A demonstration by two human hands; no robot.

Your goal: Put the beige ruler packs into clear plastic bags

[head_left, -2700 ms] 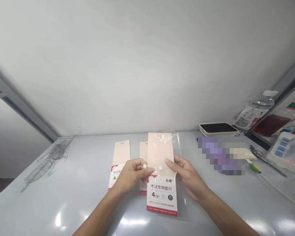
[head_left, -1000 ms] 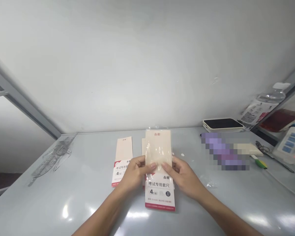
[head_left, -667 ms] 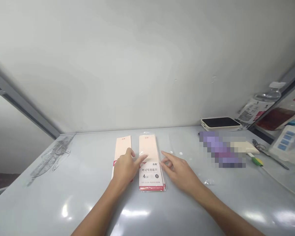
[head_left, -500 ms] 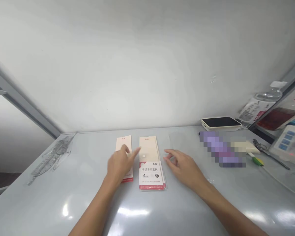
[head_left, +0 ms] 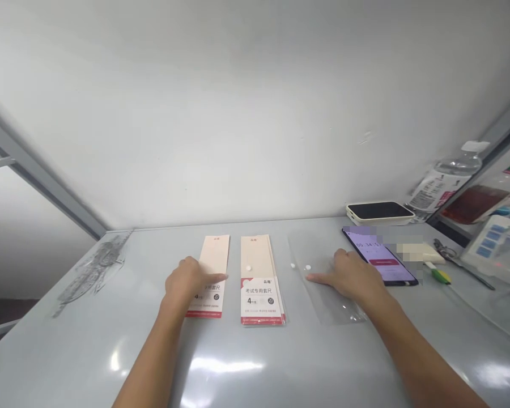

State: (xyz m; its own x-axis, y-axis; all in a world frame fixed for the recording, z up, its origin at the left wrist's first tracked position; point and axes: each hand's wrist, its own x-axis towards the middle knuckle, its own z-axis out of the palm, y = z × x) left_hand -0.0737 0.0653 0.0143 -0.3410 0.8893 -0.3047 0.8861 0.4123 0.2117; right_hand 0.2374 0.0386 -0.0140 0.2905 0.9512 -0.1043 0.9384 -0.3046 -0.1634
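Left hand: On my feed, the left hand (head_left: 189,280) is half curled with the index finger stretched out, pinching nothing. It rests over the lower part of a slim peach paper pack with a red-edged white label (head_left: 215,255).

Right hand: I see the right hand (head_left: 348,277) lying flat with its fingers together, pressing on a clear plastic sleeve (head_left: 318,303) and gripping nothing.

Packs: That slim pack and a thicker peach paper pack with a red-edged white label (head_left: 257,277) lie flat side by side, just apart, on the pale grey worktop (head_left: 89,351). A small white round dot (head_left: 249,268) sits on the thicker pack.

Sleeve: It lies flat and open beside the thicker pack, with two small white round dots (head_left: 300,266) on it.

Progress: From here, both packs are out of the sleeve and neither is held.

Rest: Further right I can make out a black smartphone showing a timer (head_left: 380,263) and a clear plastic water bottle (head_left: 444,184).
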